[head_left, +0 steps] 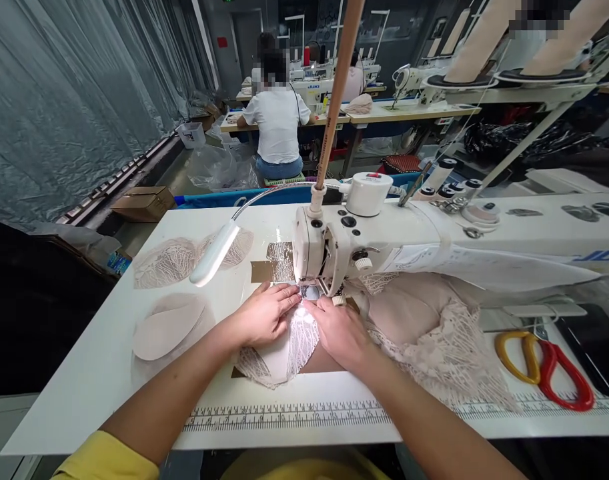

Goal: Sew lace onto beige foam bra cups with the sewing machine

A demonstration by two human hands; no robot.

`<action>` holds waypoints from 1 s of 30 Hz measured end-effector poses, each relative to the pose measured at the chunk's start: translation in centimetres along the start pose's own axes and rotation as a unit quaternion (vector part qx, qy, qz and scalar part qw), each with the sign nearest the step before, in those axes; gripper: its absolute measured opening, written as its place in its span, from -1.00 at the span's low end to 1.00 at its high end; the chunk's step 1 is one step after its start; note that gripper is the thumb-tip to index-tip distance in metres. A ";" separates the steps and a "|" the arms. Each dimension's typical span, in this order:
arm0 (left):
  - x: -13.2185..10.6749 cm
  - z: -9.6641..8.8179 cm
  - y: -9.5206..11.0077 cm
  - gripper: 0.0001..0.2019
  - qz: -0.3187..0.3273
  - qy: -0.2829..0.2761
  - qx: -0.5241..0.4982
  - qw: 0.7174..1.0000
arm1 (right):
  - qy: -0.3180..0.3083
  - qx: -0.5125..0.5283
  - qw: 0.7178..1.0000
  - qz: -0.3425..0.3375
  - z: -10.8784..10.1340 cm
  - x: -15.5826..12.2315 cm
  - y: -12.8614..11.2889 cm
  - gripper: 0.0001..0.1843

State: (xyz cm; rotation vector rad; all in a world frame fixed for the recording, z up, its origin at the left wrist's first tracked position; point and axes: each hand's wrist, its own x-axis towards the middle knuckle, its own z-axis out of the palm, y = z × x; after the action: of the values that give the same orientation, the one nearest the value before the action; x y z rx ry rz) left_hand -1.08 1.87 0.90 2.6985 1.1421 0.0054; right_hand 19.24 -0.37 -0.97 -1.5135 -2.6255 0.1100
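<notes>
A cream lace fabric piece [304, 337] lies beneath the needle end of a white sewing machine [374, 227]. My left hand [264, 313] rests on the left part of the lace, fingers stretched toward the needle area. On the other side, my right hand [341, 330] lies on the fabric with its thumb and forefinger extended close to the presser foot. Both hands press from above; the undersides of the fingers are hidden. More beige lace fabric [434, 327] is bunched under the machine arm, right of my right hand.
Lace cut pieces [167, 263] and smooth oval pieces [169, 327] lie on the white table [84, 393] at left. A lamp [214, 253] hangs over it. Scissors [564, 377] lie at right, near a ruler strip [284, 417]. Ahead sits a person in white [279, 123].
</notes>
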 end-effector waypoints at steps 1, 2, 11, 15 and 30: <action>0.1 0.0 -0.2 -0.44 -0.001 -0.010 -0.003 1.000 | 0.003 0.003 1.000 -0.001 0.0 -0.1 0.0 -0.53; 0.0 0.0 -0.3 -0.43 0.000 -0.017 -0.006 1.000 | 0.007 0.007 1.000 -0.004 -0.1 -0.1 0.1 -0.55; -2.7 0.5 2.6 -0.69 -0.003 0.124 -0.019 0.992 | 0.072 0.080 0.993 -0.052 0.4 -1.1 1.6 -0.62; -2.6 1.6 4.1 -0.82 -0.040 0.117 0.007 0.992 | 0.101 0.110 0.986 -0.071 -0.4 -1.5 1.8 -0.65; -3.5 1.8 3.1 -0.84 -0.062 0.162 -0.186 0.967 | -0.038 0.006 0.994 -0.105 -0.8 -4.6 -1.7 -0.59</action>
State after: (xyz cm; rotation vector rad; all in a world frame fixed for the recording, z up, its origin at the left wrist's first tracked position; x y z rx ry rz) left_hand -1.17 -3.00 0.05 2.3417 1.2466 0.5986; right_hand 20.12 -5.21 -0.26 -1.2418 -2.8196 0.1693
